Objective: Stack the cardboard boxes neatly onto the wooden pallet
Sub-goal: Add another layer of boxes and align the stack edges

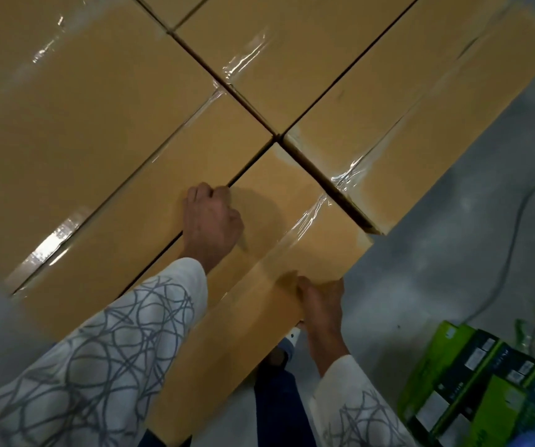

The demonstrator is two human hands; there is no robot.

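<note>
cardboard box gripped by curled left fingers, right fingers.

Near box sits at the front corner of one flat layer of boxes, with a long box touching its left side, a side box behind it to the right across a narrow gap, and a far box behind that. Left hand is on the near box's left seam, right hand on its right edge. Floor lies right of the near box, a cable on it well off right and small cartons front-right, apart.
</note>
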